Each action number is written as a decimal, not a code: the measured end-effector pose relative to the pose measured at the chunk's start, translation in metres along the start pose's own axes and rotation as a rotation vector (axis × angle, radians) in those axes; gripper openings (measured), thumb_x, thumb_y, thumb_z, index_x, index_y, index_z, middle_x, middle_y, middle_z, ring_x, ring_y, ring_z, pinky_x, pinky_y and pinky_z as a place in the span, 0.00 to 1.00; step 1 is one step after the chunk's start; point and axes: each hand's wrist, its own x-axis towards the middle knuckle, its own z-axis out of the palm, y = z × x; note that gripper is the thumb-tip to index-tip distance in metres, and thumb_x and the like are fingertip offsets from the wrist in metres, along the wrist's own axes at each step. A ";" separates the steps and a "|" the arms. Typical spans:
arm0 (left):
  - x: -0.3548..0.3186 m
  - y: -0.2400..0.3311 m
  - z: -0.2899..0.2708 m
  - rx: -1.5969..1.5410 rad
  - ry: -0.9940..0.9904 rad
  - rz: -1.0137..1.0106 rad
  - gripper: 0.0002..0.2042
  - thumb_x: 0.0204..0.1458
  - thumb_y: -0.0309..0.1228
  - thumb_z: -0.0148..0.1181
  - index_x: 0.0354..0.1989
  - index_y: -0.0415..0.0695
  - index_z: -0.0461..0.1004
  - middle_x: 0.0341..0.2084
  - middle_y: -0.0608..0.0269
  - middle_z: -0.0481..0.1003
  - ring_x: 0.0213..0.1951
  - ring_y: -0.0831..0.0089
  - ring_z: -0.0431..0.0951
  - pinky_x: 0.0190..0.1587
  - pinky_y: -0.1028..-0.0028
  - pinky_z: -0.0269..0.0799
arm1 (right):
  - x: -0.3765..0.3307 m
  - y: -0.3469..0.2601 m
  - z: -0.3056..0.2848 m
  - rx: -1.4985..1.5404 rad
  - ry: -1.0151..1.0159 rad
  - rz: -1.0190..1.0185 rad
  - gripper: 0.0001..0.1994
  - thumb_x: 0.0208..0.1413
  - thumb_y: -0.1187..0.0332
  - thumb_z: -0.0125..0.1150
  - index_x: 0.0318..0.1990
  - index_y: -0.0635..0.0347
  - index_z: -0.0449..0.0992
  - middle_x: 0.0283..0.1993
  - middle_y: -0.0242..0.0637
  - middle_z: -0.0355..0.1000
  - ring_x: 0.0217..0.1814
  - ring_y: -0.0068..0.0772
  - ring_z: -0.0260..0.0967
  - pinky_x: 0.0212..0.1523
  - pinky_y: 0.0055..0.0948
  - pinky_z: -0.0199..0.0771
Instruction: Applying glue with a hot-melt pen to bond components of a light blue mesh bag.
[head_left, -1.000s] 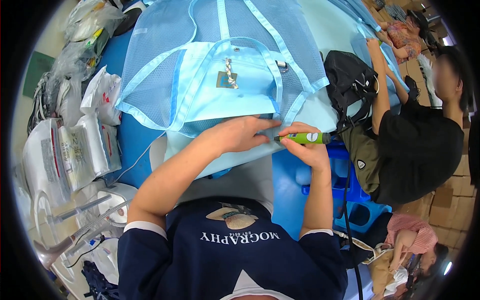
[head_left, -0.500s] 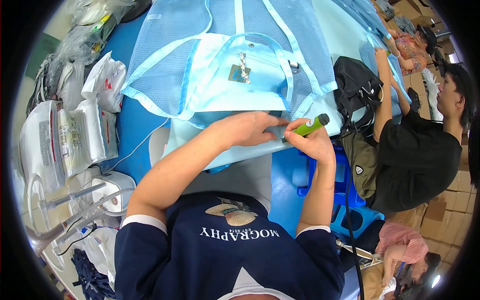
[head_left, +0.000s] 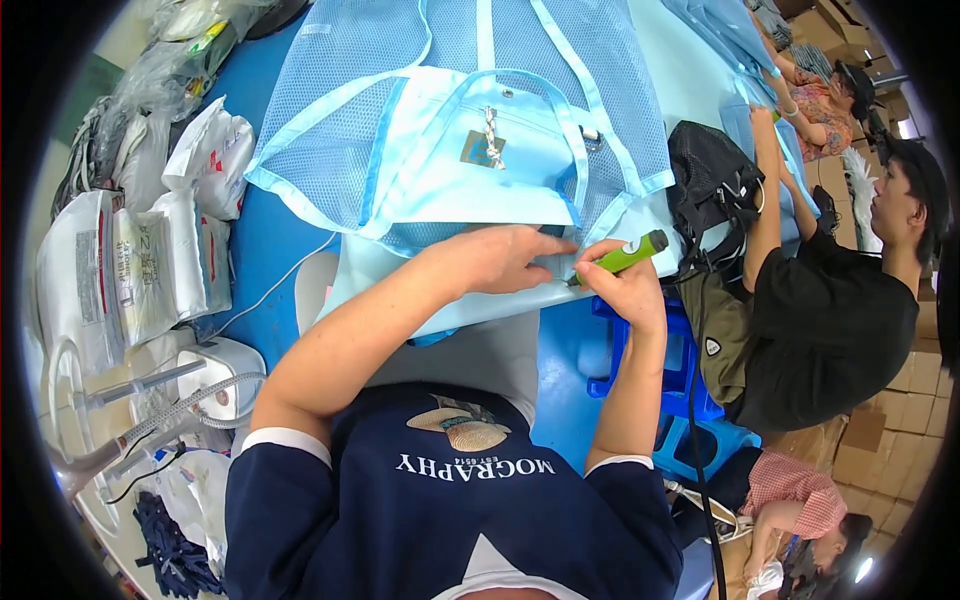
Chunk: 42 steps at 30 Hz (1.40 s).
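Note:
A light blue mesh tote bag [head_left: 460,185] with pale blue straps and a smooth front pocket lies spread on the table. From its pocket hangs a small tag with a twisted cord [head_left: 491,140]. My left hand [head_left: 508,258] rests on the bag's near edge, index finger stretched out and thumb apart, holding nothing I can see. Close beside it, my right hand [head_left: 625,292] grips a thick green pen-shaped tool [head_left: 628,255] with a black end. The tool is tilted, its thin tip at the pale blue fabric near my left fingertips.
A black backpack [head_left: 712,165] lies to the right, beside a person in black [head_left: 840,300] handling blue fabric. White plastic packages [head_left: 205,160] and a steamer-like device with a hose [head_left: 215,385] are at the left. Blue stools [head_left: 705,440] stand below the table at right.
My right hand has shifted slightly with the green tool, whose tip now shows more plainly at the fabric. My left hand stays nearly in place.

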 end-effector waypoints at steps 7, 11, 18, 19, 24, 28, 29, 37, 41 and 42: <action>0.001 -0.001 0.001 -0.042 0.013 0.013 0.26 0.50 0.30 0.57 0.61 0.56 0.68 0.41 0.47 0.77 0.40 0.53 0.78 0.44 0.62 0.72 | -0.003 -0.002 0.006 0.157 0.125 -0.010 0.06 0.50 0.70 0.66 0.32 0.63 0.78 0.24 0.29 0.72 0.26 0.18 0.67 0.26 0.19 0.65; -0.001 0.001 -0.002 -0.004 0.010 0.000 0.25 0.50 0.30 0.58 0.61 0.55 0.69 0.40 0.47 0.77 0.39 0.53 0.78 0.44 0.63 0.72 | -0.001 -0.003 -0.001 -0.030 0.012 0.002 0.04 0.50 0.73 0.64 0.33 0.63 0.78 0.27 0.32 0.73 0.26 0.20 0.69 0.27 0.19 0.68; -0.003 0.004 -0.002 -0.026 0.045 -0.006 0.25 0.50 0.32 0.59 0.60 0.58 0.70 0.35 0.49 0.74 0.36 0.54 0.77 0.41 0.63 0.72 | -0.006 0.000 0.008 0.093 0.103 -0.031 0.04 0.50 0.73 0.64 0.32 0.63 0.78 0.26 0.29 0.72 0.24 0.18 0.66 0.24 0.18 0.63; -0.003 0.007 -0.004 -0.023 0.031 -0.024 0.25 0.50 0.32 0.59 0.60 0.59 0.69 0.35 0.49 0.73 0.35 0.54 0.77 0.41 0.63 0.72 | -0.007 -0.001 0.007 0.095 0.108 -0.030 0.04 0.50 0.73 0.64 0.32 0.63 0.78 0.26 0.29 0.72 0.24 0.18 0.66 0.24 0.18 0.63; -0.004 0.016 -0.012 -0.002 -0.029 -0.060 0.25 0.52 0.32 0.57 0.61 0.52 0.67 0.41 0.48 0.77 0.41 0.52 0.77 0.46 0.62 0.72 | -0.009 0.014 0.005 0.302 0.245 -0.093 0.04 0.51 0.73 0.64 0.33 0.63 0.77 0.26 0.29 0.73 0.24 0.17 0.67 0.25 0.16 0.65; -0.004 0.014 -0.009 -0.010 -0.015 -0.041 0.25 0.52 0.32 0.58 0.61 0.53 0.68 0.41 0.48 0.77 0.41 0.53 0.78 0.46 0.63 0.72 | -0.019 0.024 0.001 0.233 0.322 -0.127 0.03 0.52 0.74 0.63 0.33 0.63 0.77 0.26 0.30 0.73 0.26 0.17 0.67 0.26 0.16 0.65; -0.004 0.012 -0.009 -0.009 0.002 -0.017 0.25 0.52 0.32 0.59 0.61 0.54 0.68 0.41 0.48 0.77 0.40 0.54 0.78 0.46 0.63 0.72 | -0.021 0.024 0.001 0.235 0.326 -0.127 0.03 0.52 0.74 0.63 0.33 0.63 0.77 0.26 0.30 0.73 0.26 0.17 0.67 0.26 0.16 0.65; -0.003 0.014 -0.011 0.001 -0.010 -0.046 0.26 0.51 0.32 0.60 0.61 0.53 0.68 0.41 0.46 0.77 0.40 0.54 0.78 0.46 0.63 0.72 | -0.019 0.012 0.007 0.160 0.208 -0.139 0.04 0.50 0.76 0.65 0.34 0.63 0.78 0.28 0.27 0.71 0.29 0.15 0.64 0.29 0.16 0.63; -0.004 0.013 -0.011 -0.030 -0.007 -0.043 0.25 0.51 0.32 0.59 0.60 0.53 0.68 0.41 0.46 0.77 0.40 0.54 0.78 0.46 0.63 0.72 | -0.013 0.015 0.010 0.100 0.255 -0.170 0.05 0.50 0.76 0.65 0.35 0.63 0.78 0.29 0.27 0.72 0.29 0.15 0.65 0.29 0.17 0.64; -0.003 0.013 -0.011 -0.027 -0.001 -0.043 0.25 0.51 0.32 0.59 0.60 0.53 0.68 0.41 0.46 0.77 0.40 0.54 0.78 0.46 0.63 0.72 | -0.014 0.023 0.008 0.128 0.317 -0.171 0.05 0.50 0.76 0.65 0.35 0.63 0.78 0.29 0.28 0.72 0.29 0.16 0.65 0.29 0.17 0.64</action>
